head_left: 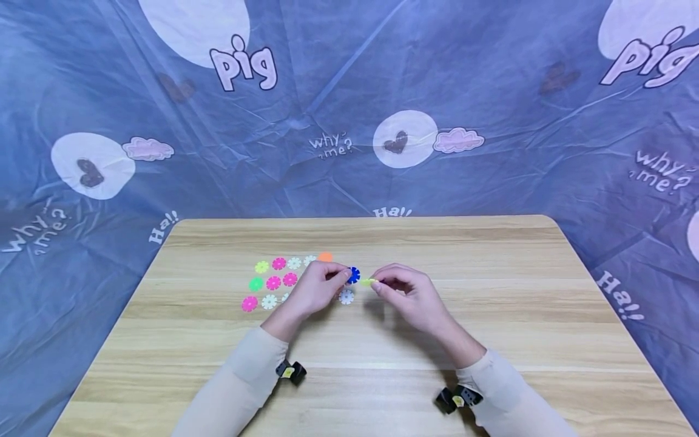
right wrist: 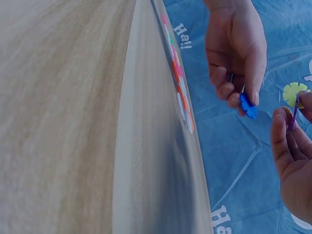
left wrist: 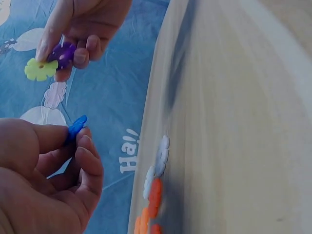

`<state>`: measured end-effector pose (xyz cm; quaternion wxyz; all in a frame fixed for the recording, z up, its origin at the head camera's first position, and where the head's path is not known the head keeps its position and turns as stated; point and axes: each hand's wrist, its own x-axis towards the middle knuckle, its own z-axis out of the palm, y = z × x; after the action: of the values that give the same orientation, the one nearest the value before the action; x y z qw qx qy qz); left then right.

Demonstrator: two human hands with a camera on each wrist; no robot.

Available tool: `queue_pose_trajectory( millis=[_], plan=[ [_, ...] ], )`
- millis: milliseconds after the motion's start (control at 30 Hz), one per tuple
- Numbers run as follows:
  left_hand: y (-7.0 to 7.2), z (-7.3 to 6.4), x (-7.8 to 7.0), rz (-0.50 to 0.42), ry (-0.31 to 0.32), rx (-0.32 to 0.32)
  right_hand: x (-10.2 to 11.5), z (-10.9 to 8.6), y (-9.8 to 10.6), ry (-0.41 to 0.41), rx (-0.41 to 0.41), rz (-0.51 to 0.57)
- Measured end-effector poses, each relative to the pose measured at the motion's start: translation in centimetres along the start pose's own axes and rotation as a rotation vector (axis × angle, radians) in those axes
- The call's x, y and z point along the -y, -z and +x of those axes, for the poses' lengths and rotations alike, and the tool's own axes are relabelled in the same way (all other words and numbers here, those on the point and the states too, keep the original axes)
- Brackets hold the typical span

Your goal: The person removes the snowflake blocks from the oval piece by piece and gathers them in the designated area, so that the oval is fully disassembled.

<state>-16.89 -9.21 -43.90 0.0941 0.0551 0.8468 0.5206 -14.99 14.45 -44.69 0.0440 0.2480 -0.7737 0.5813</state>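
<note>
Between thumb and fingers my left hand (head_left: 319, 288) pinches a blue notched plastic disc (head_left: 354, 275), held above the table. Facing it, my right hand (head_left: 406, 294) pinches a yellow-green notched disc (left wrist: 41, 69) joined to a purple one (left wrist: 62, 54). In the right wrist view the purple disc stands edge-on against the yellow-green disc (right wrist: 294, 94). A small gap separates the blue disc from the joined pair. Below the hands, a pale notched disc (head_left: 346, 297) lies on the table.
Rows of loose notched discs lie left of the hands, among them a pink disc (head_left: 249, 303), a green disc (head_left: 255, 283) and an orange disc (head_left: 325, 257). My left forearm covers part of the rows. The wooden table (head_left: 519, 273) meets a blue printed cloth (head_left: 327, 182) behind.
</note>
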Motion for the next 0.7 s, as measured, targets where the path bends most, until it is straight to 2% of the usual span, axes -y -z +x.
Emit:
queue_pose_trajectory(
  millis=[167, 367, 700],
  plan=[
    [0.0, 0.7, -0.1, 0.017, 0.040, -0.020, 0.2, -0.1, 0.1, 0.002, 0.004, -0.003],
    [-0.1, 1.5, -0.1, 0.083, 0.045, -0.044, 0.3, -0.1, 0.0, -0.009, 0.013, -0.001],
    [-0.3, 3.2, 0.1, 0.184, 0.025, 0.009, 0.1, -0.1, -0.1, -0.023, 0.016, 0.007]
  ],
)
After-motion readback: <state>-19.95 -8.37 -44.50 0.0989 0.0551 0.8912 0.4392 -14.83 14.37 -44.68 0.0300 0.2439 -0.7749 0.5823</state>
